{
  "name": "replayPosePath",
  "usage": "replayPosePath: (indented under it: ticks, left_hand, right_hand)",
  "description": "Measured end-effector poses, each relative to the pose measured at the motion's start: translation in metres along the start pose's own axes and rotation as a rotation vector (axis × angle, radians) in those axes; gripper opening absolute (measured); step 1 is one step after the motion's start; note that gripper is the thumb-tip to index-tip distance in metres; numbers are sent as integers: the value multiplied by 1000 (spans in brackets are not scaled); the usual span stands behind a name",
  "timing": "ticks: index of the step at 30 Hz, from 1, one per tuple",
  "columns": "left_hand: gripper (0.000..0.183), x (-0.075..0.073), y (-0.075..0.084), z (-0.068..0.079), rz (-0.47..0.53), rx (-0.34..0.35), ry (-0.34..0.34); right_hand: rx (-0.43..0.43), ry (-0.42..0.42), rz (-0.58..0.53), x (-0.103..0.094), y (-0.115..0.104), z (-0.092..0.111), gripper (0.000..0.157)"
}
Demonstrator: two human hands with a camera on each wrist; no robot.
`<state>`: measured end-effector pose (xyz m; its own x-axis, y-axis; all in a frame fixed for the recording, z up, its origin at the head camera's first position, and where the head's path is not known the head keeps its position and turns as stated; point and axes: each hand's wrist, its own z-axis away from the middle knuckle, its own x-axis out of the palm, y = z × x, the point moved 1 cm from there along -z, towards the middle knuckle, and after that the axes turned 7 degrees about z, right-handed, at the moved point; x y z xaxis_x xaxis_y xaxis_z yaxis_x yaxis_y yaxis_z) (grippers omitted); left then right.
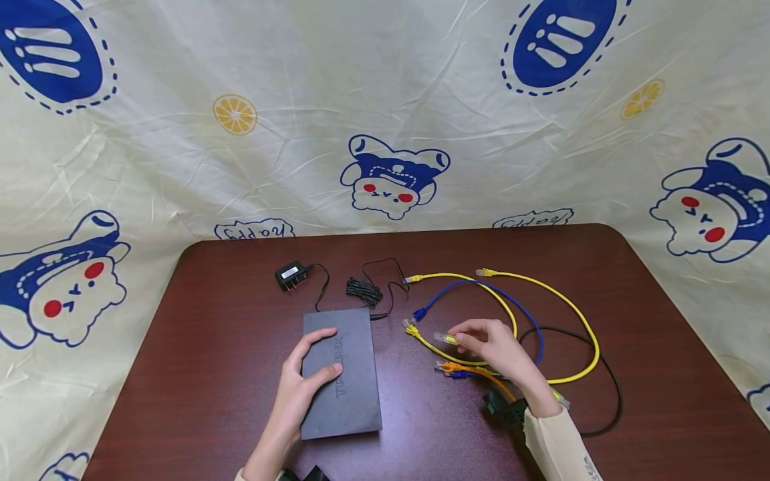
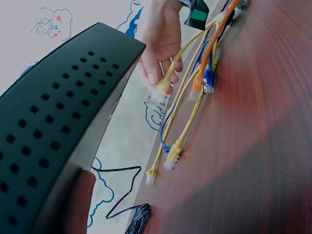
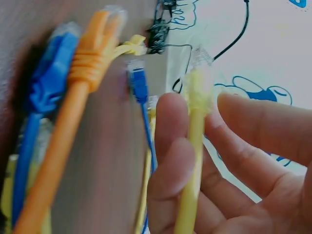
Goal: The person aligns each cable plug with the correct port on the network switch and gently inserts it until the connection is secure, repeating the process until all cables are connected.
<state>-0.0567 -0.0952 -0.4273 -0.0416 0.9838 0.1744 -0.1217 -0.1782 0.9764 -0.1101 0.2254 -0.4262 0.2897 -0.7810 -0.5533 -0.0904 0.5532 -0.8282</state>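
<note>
In the head view my left hand (image 1: 303, 377) grips a dark grey network switch (image 1: 351, 401) marked TP-LINK, with thumb and index finger across its top. The left wrist view shows the vented side of the switch (image 2: 63, 105) and a finger (image 2: 82, 200) against its lower edge. To its right my right hand (image 1: 490, 341) pinches a yellow network cable (image 1: 447, 339) just behind its clear plug, which points left toward the switch. Up close, the right wrist view has this yellow cable (image 3: 196, 112) between thumb and fingers (image 3: 170, 165).
More yellow cables (image 1: 586, 321), a blue cable (image 1: 532, 321), an orange cable (image 1: 454, 367) and a black cable (image 1: 616, 387) lie looped at the right. A black power adapter (image 1: 292, 275) and its bundled cord (image 1: 364, 291) sit behind the switch on the brown table (image 1: 198, 374).
</note>
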Motion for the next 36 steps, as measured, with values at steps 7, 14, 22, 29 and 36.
replayPosePath:
  ticks: [7, 14, 22, 29, 36]
  left_hand:
    - [51, 1, 1, 0, -4, 1, -10]
    - [50, 2, 2, 0, 1, -2, -15]
    - [50, 3, 2, 1, 5, -1, -25]
    - [50, 5, 4, 0, 3, 6, -27]
    - [50, 7, 6, 1, 15, 5, -28]
  right_hand:
    - [-34, 15, -13, -5, -17, 2, 14]
    - [-72, 46, 50, -6, -32, 2, 11]
    - [-130, 98, 89, -4, -52, 0, 13]
    - [-188, 180, 137, 1, -62, -5, 19]
    - [-254, 225, 126, 8, -69, -8, 24]
